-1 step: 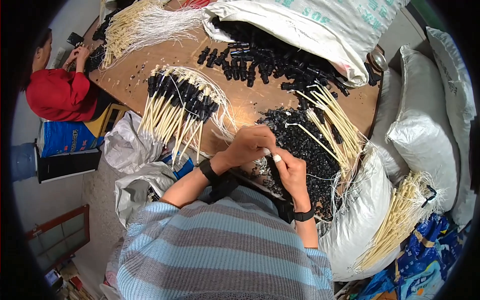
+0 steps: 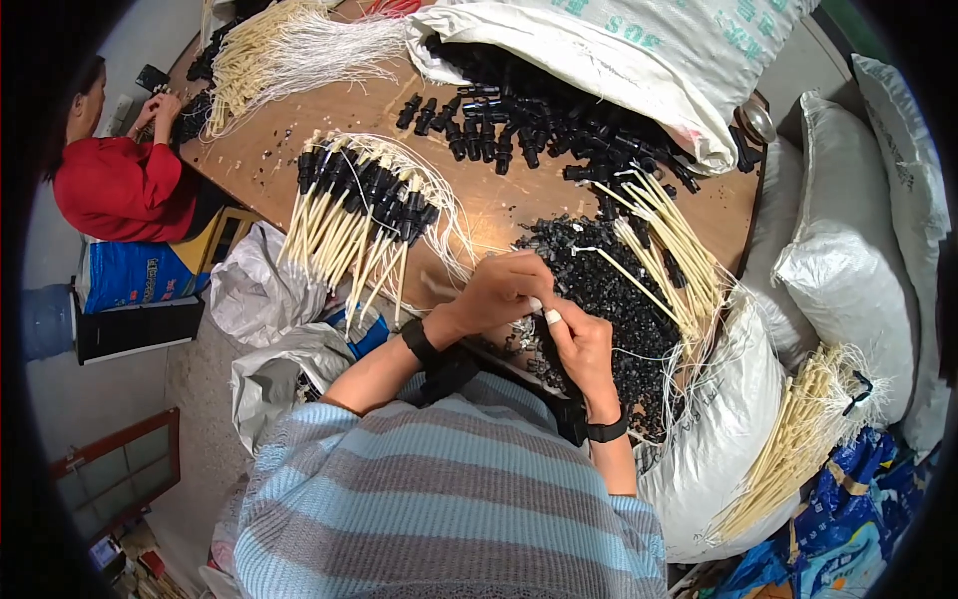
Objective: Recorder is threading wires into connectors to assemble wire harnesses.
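Observation:
My left hand [image 2: 504, 285] and my right hand [image 2: 584, 349] meet in front of my body, over the near edge of the table. Both are closed, with fingertips pinched together and the white-wrapped thumbs almost touching. What lies between the fingers is too small and hidden to make out. A thin white cord runs off to the right beside my right hand. Just beyond and right of the hands spreads a pile of small black plastic pieces [image 2: 599, 270]. Left of them lies a bunch of cream sticks with black sleeves and white cords [image 2: 354, 205].
More cream sticks [image 2: 679, 270] rest on the pile's right side. Black ribbed connectors [image 2: 489, 135] spill from a white woven sack [image 2: 599, 60] at the back. Full sacks [image 2: 848, 220] stand at the right. A co-worker in red [image 2: 120, 190] sits at the far left of the table [image 2: 469, 195].

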Demonstrator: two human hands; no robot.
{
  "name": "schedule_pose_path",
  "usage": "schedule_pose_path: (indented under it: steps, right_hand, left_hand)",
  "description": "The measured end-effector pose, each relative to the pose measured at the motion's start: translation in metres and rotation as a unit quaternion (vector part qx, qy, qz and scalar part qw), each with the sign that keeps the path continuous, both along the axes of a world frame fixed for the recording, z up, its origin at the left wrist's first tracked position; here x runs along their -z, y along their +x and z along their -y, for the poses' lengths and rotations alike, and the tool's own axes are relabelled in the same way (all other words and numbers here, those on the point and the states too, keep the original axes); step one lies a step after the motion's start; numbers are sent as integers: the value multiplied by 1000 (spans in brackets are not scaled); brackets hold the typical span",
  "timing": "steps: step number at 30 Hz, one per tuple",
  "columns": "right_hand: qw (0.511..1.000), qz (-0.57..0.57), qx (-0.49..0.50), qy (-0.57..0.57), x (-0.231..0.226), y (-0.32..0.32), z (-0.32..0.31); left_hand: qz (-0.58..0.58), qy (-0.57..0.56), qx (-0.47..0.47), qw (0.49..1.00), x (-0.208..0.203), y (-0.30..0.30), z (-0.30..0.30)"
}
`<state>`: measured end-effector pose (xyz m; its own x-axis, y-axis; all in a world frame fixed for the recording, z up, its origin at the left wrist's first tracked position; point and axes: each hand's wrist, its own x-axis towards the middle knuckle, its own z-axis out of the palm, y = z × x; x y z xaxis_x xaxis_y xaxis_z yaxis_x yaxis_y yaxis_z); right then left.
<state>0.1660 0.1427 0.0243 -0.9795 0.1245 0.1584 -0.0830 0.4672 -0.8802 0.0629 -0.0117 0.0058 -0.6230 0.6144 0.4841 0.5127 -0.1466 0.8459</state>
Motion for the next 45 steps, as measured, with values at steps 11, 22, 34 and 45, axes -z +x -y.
schedule_pose_path:
  steps: [11, 22, 34, 45]
  right_hand:
    - [982, 139, 108, -65, 9, 1, 1]
    - [975, 150, 125, -109, 17, 1, -3]
    - [974, 190, 104, -75, 34, -63, 30]
    - [916, 163, 78, -359, 18, -58, 31]
  left_hand:
    - [-116, -359, -238, 895, 20, -33, 60]
    - [34, -215, -134, 967, 18, -46, 42]
    - [309, 17, -128, 942, 8, -8, 20]
    - [117, -36, -233, 965, 11, -12, 16]
